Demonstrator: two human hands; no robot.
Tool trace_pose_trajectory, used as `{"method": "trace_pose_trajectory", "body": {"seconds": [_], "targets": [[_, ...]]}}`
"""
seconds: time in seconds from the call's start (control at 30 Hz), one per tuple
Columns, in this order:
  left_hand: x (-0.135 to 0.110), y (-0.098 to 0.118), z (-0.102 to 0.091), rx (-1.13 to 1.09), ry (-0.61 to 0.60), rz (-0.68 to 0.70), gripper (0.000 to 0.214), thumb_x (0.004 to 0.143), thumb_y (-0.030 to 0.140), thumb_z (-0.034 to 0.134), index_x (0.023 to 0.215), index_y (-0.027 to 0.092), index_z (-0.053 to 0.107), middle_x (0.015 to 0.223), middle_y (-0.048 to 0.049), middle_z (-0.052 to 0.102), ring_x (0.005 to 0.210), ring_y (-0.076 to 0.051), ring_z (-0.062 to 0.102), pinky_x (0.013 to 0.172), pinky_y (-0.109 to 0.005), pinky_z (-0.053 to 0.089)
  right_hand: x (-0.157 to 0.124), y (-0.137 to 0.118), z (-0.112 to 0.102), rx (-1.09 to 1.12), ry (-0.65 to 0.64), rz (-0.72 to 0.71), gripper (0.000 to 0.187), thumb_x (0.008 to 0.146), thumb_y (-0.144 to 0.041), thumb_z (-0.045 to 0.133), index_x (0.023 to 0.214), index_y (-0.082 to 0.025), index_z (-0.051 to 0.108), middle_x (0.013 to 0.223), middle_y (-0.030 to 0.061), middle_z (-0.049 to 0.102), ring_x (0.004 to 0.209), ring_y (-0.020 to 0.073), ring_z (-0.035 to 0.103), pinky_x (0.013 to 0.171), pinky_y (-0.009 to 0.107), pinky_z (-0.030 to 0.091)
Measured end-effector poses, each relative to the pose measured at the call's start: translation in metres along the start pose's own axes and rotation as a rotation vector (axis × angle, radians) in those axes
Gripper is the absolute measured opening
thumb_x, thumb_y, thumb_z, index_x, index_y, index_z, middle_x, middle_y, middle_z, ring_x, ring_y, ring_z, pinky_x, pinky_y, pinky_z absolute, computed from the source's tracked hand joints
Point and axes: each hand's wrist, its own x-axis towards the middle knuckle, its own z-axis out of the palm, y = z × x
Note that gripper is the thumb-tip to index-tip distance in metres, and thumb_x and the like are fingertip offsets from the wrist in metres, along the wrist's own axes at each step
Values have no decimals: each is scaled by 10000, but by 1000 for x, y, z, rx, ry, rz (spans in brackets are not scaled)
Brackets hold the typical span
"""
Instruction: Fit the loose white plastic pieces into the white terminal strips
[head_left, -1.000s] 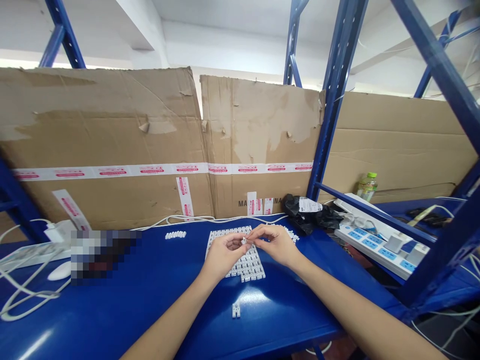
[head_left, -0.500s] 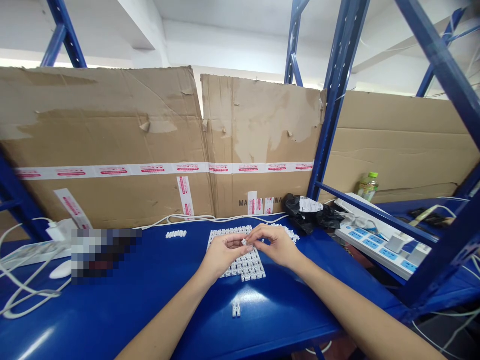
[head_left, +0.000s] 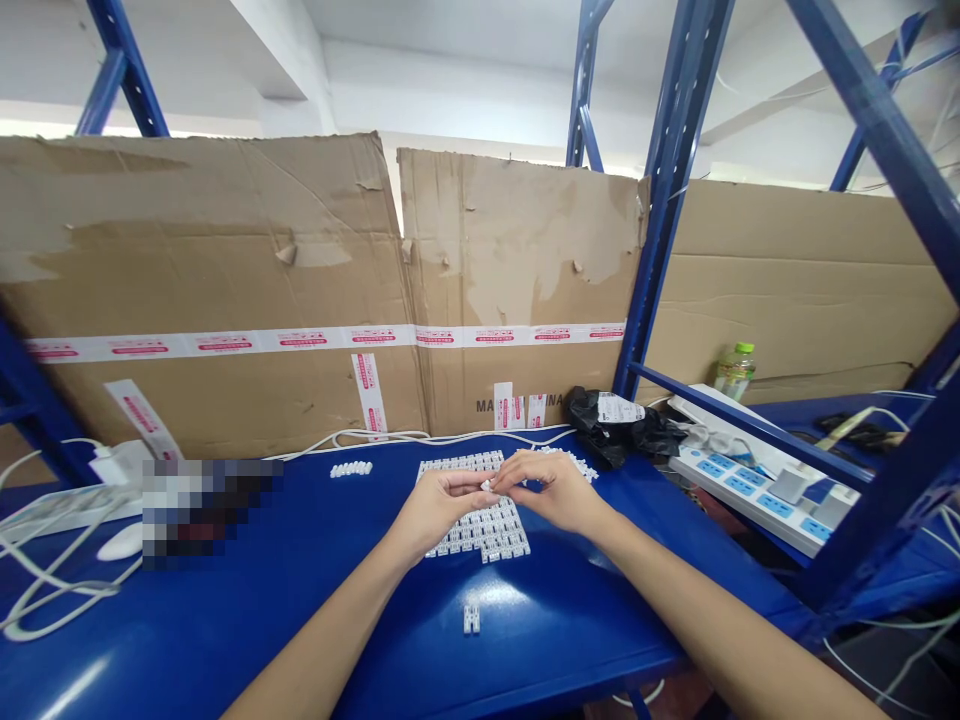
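On the blue steel table (head_left: 225,640), everything sits around one landmark, a patch of white plastic terminal blocks (head_left: 477,527) lying in rows of many small units, too many to count exactly.

Far left of the patch are a white computer mouse (head_left: 120,540), a white power strip (head_left: 52,510) and loose white cables (head_left: 52,590), with a pixelated area (head_left: 210,515) hiding whatever lies just beside the mouse. Nearer the patch, up and to its left, lies one short strip of terminal blocks (head_left: 351,469). Just below the patch, toward the person, sits one small separate block (head_left: 471,619).

Two hands are over the patch. The left hand (head_left: 439,508) hovers above its left part, and the right hand (head_left: 555,490) above its upper right. Their fingers (head_left: 466,482) curl inward and meet, pinching one tiny white piece (head_left: 488,485) between them, above the patch.

To the right of the patch are one more short strip of blocks (head_left: 574,463), touching its upper corner, then one black plastic bag (head_left: 615,428), one blue-socketed power strip (head_left: 757,490) and one green-capped plastic bottle (head_left: 735,373) farther right.
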Motion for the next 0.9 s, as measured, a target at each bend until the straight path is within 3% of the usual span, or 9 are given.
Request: {"method": "trace_pose_trajectory", "body": {"seconds": [0.23, 0.47, 0.6, 0.73, 0.9], "targets": [[-3, 4, 2, -30, -30, 22, 464, 760, 366, 918, 1194, 230, 827, 1158, -113, 841, 1162, -334, 767, 1122, -530, 520, -1, 2, 3, 228, 68, 159, 158, 915, -338, 796, 1056, -269, 809, 1068, 57, 778, 971, 208, 761, 891, 382, 644], [-4, 6, 2, -47, -27, 18, 485, 774, 379, 908, 1221, 217, 813, 1255, -121, 809, 1219, -329, 735, 1132, -508, 509, 0, 2, -2, 63, 51, 75, 119, 966, -292, 738, 1030, -293, 838, 1039, 45, 823, 973, 218, 780, 887, 397, 636], [-3, 5, 2, -55, 21, 27, 481, 755, 361, 927, 1192, 196, 812, 1189, -127, 831, 1194, -332, 747, 1114, -515, 527, -1, 3, -2, 110, 103, 169, 123, 956, -331, 746, 1026, -300, 842, 1067, 41, 831, 989, 228, 789, 907, 422, 650], [-2, 0, 3, -77, 36, 15, 492, 713, 327, 960, 1159, 195, 802, 1145, -120, 842, 1133, -310, 774, 1067, -489, 564, -2, 5, 3, 232, 220, 279, 108, 841, -358, 863, 888, -265, 835, 932, 38, 832, 870, 226, 798, 840, 403, 675], [-1, -6, 3, -90, 10, -3, 490, 718, 337, 959, 1160, 201, 800, 1166, -119, 838, 1147, -309, 771, 1098, -489, 545, -3, 7, 5, 136, 225, 232, 91, 886, -299, 812, 965, -308, 855, 942, 22, 843, 878, 234, 806, 878, 431, 665]]}}
